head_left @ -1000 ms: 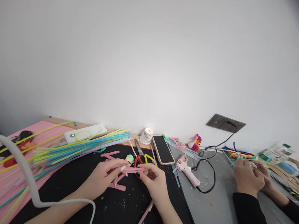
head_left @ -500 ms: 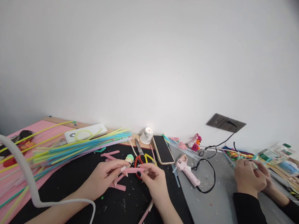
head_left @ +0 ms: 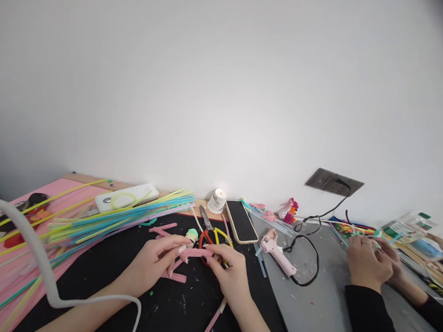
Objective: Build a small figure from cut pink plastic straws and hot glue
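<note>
Gripping a pink strip (head_left: pixel 197 253) with left fingers (head_left: pixel 170 242) and right fingers (head_left: pixel 220 250), partly covering pink pieces (head_left: pixel 176 278) and a red-handled tool (head_left: pixel 206 218) near a phone (head_left: pixel 241 222).

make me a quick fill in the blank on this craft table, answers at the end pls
1. The left hand and right hand hold a strip whose colour is ____.
2. The smartphone lies with its dark ____ facing up.
3. The cord of the pink glue gun is coloured ____.
4. The co-worker's dark sleeves are on the ____ side of the picture.

Missing words: pink; screen; black; right.
</note>
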Demonstrator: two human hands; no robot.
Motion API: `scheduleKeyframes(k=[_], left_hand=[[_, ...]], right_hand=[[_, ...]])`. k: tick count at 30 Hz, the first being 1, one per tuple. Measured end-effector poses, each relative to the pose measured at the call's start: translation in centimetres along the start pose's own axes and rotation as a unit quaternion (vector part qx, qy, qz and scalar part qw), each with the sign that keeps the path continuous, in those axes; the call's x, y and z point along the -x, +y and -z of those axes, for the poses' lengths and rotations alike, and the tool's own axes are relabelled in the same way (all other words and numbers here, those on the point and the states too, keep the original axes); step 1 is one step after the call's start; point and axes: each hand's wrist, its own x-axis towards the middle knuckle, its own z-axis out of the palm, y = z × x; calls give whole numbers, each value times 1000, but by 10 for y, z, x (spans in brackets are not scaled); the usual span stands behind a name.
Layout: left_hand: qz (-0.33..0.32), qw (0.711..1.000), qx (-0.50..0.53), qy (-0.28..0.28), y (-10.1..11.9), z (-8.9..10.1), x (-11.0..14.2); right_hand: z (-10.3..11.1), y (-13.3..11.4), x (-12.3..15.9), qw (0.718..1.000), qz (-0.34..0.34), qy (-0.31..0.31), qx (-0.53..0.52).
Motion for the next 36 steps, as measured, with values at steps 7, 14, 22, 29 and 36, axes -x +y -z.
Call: scheduleKeyframes(k=[7, 14, 22, 29, 36], left_hand=[[-3, 1000, -8, 5, 0, 0, 0], [-49, 995, -82, -9, 0, 0, 2], [-183, 954, -236, -33, -10, 7, 0], [-227, 937, -264, -19, -13, 9, -1], [-227, 927, -297, -24, -14, 8, 0]], right_hand=[[0, 1, 1, 1000, 4, -1, 7], [-1, 0, 0, 1000, -10, -5, -6], [-3, -2, 2, 999, -17, -21, -21], [-4, -4, 1, 999, -16, -21, -20], [-4, -4, 1, 999, -21, -26, -20]])
